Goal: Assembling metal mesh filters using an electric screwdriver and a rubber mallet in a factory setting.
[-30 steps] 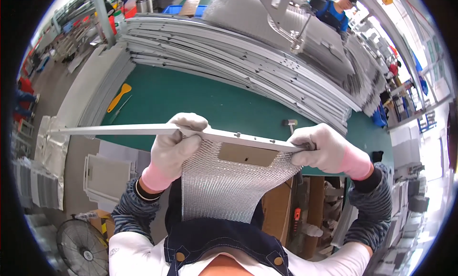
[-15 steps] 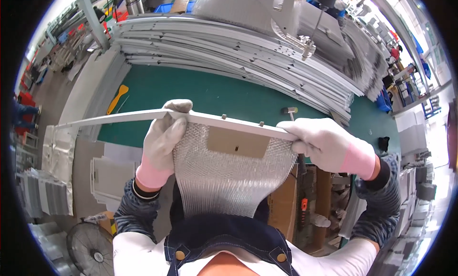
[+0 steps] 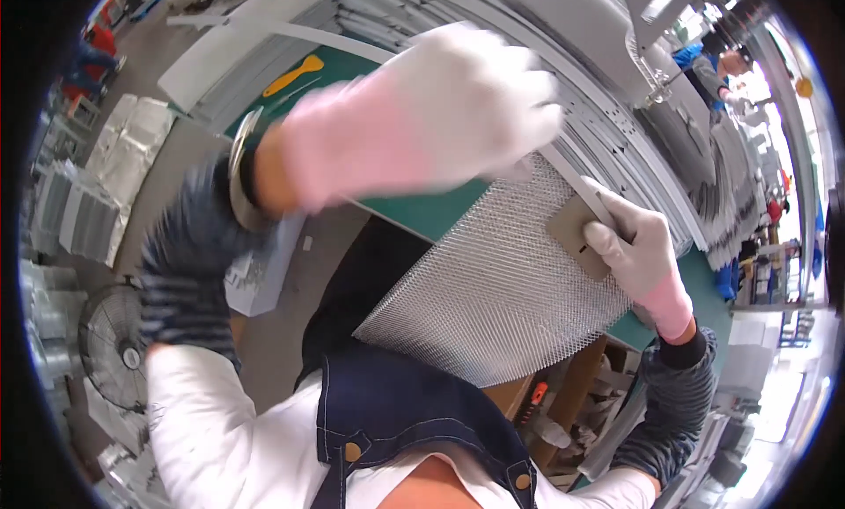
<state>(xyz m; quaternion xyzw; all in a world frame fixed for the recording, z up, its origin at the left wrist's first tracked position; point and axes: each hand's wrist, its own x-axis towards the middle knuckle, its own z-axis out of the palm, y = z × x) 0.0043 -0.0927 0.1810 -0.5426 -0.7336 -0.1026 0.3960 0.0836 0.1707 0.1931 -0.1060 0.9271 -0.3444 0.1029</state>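
Observation:
A silver metal mesh sheet (image 3: 493,280) hangs tilted in front of my body, its upper edge along a long thin white metal strip (image 3: 576,166). A beige rectangular plate (image 3: 576,232) lies against the mesh near that strip. My right hand (image 3: 627,245), in a white glove with pink cuff, pinches the strip beside the plate, thumb on the near side. My left hand (image 3: 466,104), gloved alike, is raised over the strip, close to the camera and smeared by motion. It hides part of the strip, and whether its fingers grip anything does not show.
A yellow scraper (image 3: 293,75) lies on the green tabletop (image 3: 414,212). Stacked metal strips (image 3: 396,16) run along the far side, with piled mesh sheets (image 3: 722,170) at right. A fan (image 3: 110,342) stands at lower left. Another person (image 3: 717,69) is at far right.
My left hand has left the strip's near edge and risen toward the camera. The mesh and strip have swung, sloping down to the right, still in my right hand. The view has turned.

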